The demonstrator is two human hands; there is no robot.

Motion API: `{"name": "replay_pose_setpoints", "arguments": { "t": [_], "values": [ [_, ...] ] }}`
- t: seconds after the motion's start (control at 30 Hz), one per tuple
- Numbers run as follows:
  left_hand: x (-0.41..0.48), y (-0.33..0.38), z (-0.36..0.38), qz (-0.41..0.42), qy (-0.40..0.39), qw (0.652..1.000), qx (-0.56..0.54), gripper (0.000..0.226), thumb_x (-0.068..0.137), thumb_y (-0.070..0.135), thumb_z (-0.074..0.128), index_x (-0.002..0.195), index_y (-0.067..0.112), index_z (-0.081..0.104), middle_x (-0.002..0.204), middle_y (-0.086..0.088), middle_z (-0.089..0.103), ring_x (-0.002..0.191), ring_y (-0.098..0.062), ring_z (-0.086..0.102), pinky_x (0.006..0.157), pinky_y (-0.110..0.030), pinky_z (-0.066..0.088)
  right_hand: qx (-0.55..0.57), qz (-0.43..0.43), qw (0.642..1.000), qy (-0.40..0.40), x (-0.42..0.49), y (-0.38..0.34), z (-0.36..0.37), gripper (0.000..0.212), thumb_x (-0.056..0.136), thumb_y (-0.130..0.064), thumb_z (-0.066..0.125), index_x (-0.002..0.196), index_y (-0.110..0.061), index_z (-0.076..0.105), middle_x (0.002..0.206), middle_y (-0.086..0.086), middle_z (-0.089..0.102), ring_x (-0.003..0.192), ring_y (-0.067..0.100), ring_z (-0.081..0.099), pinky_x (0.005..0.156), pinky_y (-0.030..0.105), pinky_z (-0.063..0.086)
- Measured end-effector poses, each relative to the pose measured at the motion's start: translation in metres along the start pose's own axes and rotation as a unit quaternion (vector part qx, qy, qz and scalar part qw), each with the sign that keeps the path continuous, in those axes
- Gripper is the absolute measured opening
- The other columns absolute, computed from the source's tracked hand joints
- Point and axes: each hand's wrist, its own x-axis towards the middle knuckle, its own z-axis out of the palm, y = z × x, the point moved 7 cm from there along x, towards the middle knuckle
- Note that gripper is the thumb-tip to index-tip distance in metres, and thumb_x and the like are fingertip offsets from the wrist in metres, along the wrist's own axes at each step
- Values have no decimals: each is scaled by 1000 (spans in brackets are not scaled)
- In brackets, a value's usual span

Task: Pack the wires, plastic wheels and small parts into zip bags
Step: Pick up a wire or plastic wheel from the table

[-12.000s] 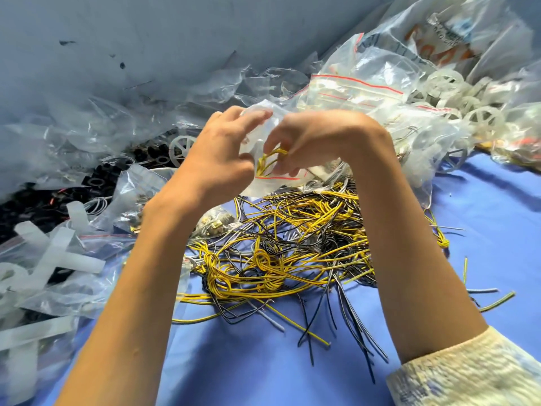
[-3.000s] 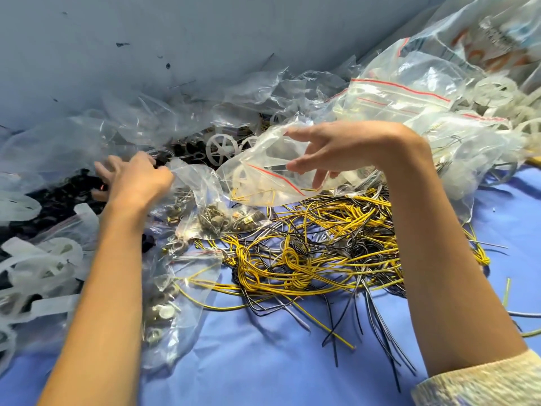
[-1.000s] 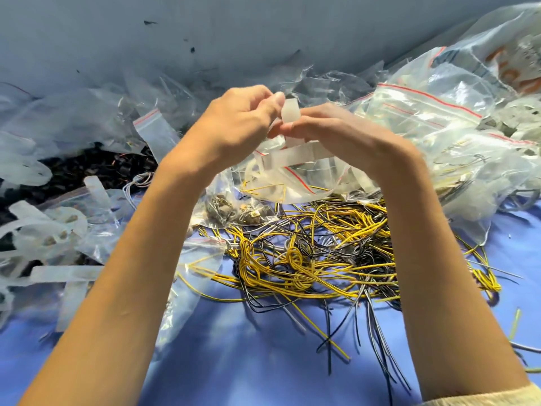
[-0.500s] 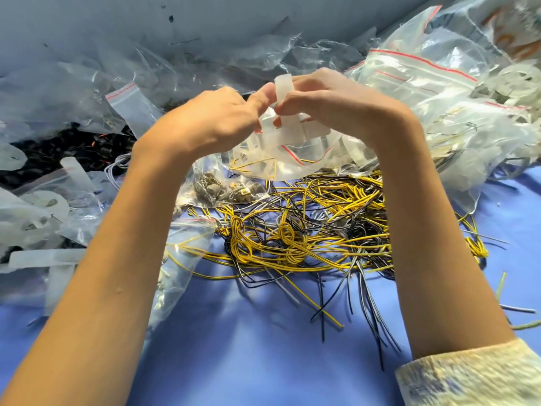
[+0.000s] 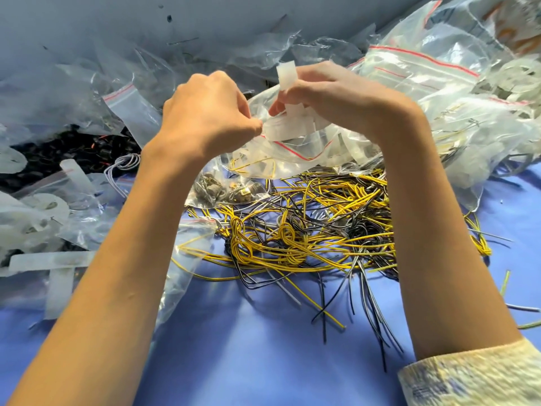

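Seemingly plastic strips [image 5: 288,128] between left grip [image 5: 205,112] and right grip [image 5: 330,92], above zip bag [image 5: 304,164]

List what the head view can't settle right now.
All head view:
- Count of white plastic strips: right hand's fingers cover the bundle.
- Zip bag mouth, open or sealed: behind the strips and left hand.
- Small metal parts: too small to identify.
- Black parts: under glaring clear bags.
- Printed bag: cut off by top-right edge.

No readable text or labels.
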Motion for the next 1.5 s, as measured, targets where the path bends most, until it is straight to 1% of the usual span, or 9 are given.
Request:
{"name": "replay_pose_setpoints", "arguments": {
  "t": [0.1,0.33,0.63,0.77,0.93,1.1,1.3,1.4,1.5],
  "values": [
    [-4,2,0,5,-12,1000,2,7,69,27,70,65,28,65,82,-10,67,87,-32,62,82,-36,52,-5,1,1000,6,-1,1,-2,47,69,-42,45,97,-14,69,103,5,69,92,21,61,74,31,41],
    [-4,3,3,10,-22,1000,-5,14,66,20,69,64,31,60,79,-2,64,85,-27,61,78,-31,49,-28,3,1000,0,1,6,2,31,84,-28,53,103,-7,63,107,13,67,105,31,59,91,47,46],
    [-4,6,4,31,-27,998,-41,24,69,18,65,91,29,67,77,14,57,80,-18,56,70,-22,37,-53,-1,998,-23,2,5,7,25,87,-29,54,100,-10,65,100,9,68,80,17,54,69,31,38],
    [-3,9,4,46,-22,998,-27,37,71,19,65,106,30,67,84,9,54,84,-16,51,73,-21,35,-77,12,996,-44,2,7,11,26,88,-30,55,100,-10,64,85,2,60,74,14,49,67,31,34],
    [-2,16,7,66,-23,997,-12,48,74,18,64,121,24,61,97,8,49,89,-15,47,79,-21,34,-100,34,993,-60,5,8,14,29,87,-33,55,101,-8,64,90,5,61,82,21,54,75,35,42],
    [-1,21,6,87,-17,996,-18,55,72,18,64,127,23,56,114,4,53,90,-18,48,78,-24,37,-139,36,987,-72,5,7,17,26,91,-31,53,102,-9,65,77,-4,54,67,10,47,59,25,36],
    [0,21,1,89,-3,996,-20,56,73,19,62,128,25,54,120,2,52,97,-17,48,82,-22,35,-183,23,981,-66,3,5,18,25,94,-40,50,95,-15,54,80,-5,52,79,17,47,56,28,32],
    [-2,24,-1,96,5,995,-31,53,75,20,62,128,25,55,114,6,52,91,-12,44,81,-18,32,-209,33,973,-97,2,9,21,16,96,-45,46,99,-30,44,98,-6,52,89,14,45,66,27,30],
    [-2,26,-2,97,9,994,-41,51,76,22,62,127,27,56,108,11,48,89,-11,44,79,-16,32,-231,56,963,-127,0,14,25,48,95,-51,42,137,-27,40,138,1,49,118,16,46,85,25,30]
  ]
}}
